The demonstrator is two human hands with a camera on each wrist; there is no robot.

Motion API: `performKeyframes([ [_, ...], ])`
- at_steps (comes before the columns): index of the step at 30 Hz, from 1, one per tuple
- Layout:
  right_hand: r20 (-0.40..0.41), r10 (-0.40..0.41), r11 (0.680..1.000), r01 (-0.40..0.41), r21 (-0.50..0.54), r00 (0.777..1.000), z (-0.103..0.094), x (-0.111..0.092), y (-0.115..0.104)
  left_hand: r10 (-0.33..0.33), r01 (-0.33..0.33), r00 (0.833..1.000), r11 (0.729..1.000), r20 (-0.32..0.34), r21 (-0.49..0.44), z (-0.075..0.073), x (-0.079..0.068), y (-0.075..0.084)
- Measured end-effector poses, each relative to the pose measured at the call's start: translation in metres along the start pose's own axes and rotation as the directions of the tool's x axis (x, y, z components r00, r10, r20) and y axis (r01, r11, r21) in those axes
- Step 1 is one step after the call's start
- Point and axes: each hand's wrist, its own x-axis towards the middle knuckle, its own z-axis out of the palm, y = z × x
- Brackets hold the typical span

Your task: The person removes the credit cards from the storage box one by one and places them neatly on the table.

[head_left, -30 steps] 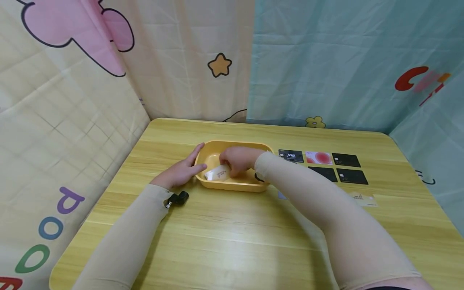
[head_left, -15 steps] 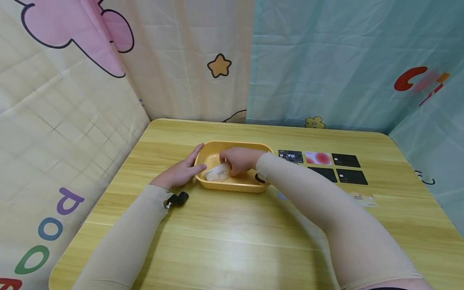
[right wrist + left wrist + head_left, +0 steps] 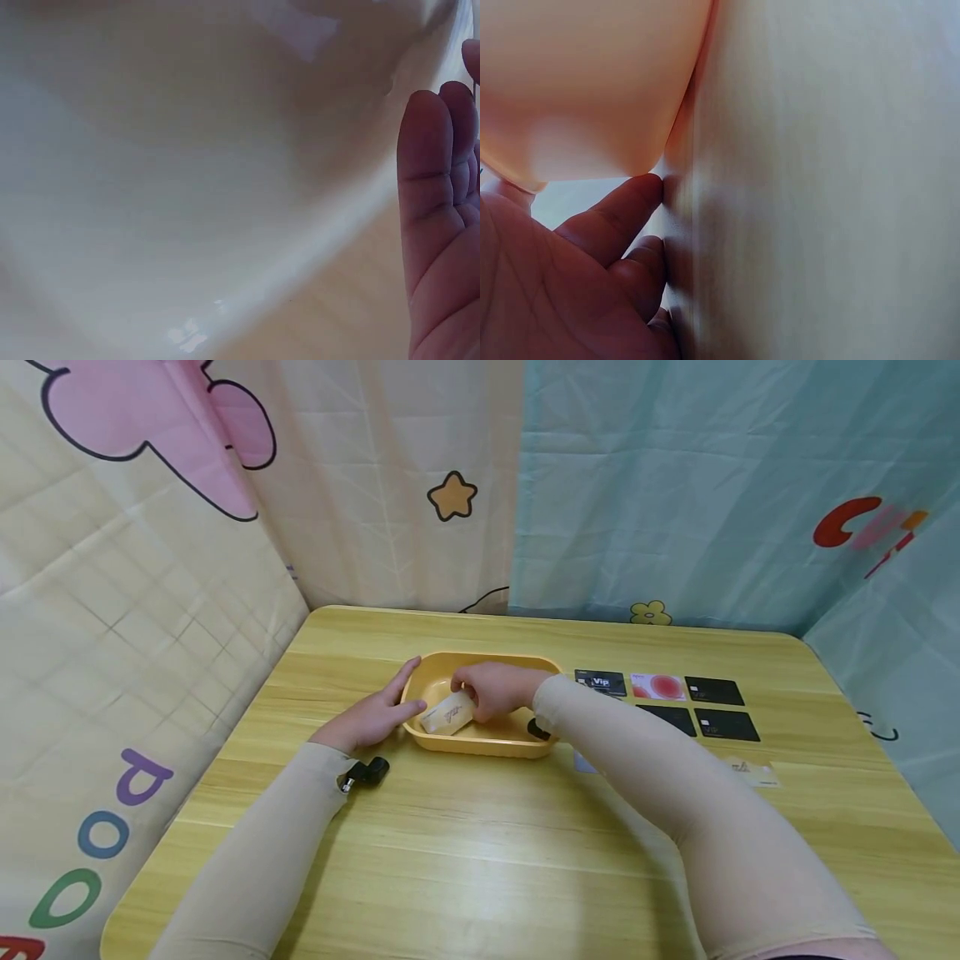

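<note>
A shallow yellow plastic basket (image 3: 480,747) sits on the table in the head view. My left hand (image 3: 367,718) is at its left end, thumb over the rim and straight fingers along the outside. In the left wrist view, fingertips (image 3: 649,187) touch the lower wall of the basket (image 3: 592,97). Inside the basket, my right hand (image 3: 497,689) pinches a cream card (image 3: 447,713) with brownish lettering. It is tilted, its right end hidden by the fingers. The right wrist view shows fingers (image 3: 427,150) beside the basket's glossy wall (image 3: 187,187), but not the grip.
Right of the basket lie a black Vip card (image 3: 601,682), a pink card (image 3: 658,687) with a red circle and several other black cards (image 3: 726,725). Nearer are a cream card (image 3: 756,772) and a bluish card (image 3: 582,763), both partly behind my right forearm. Curtains hang behind the table.
The cream card in my right hand has turned slightly, and its face now slants more steeply. Both hands stay in nearly the same places, and the basket has not moved.
</note>
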Motion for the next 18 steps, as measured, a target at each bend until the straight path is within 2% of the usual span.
performKeyframes([
  [5,-0.055,-0.026,0.999,0.028,0.025,0.998,-0.012,-0.01,0.001,-0.004,0.005,1.0,1.0,0.005,-0.004,0.0,0.0,0.0],
  [10,-0.177,0.002,0.987,0.027,0.159,0.984,-0.047,-0.044,0.005,0.002,-0.002,1.0,1.0,0.01,0.009,0.0,-0.001,0.0],
  [14,-0.295,0.107,0.975,-0.043,0.217,0.95,-0.074,-0.078,0.029,0.04,-0.04,0.999,0.999,0.013,0.017,-0.001,-0.001,-0.001],
  [18,-0.348,0.258,0.946,-0.164,0.279,0.901,-0.089,-0.11,0.07,0.064,-0.064,0.998,0.998,0.023,0.017,-0.001,0.0,-0.001],
])
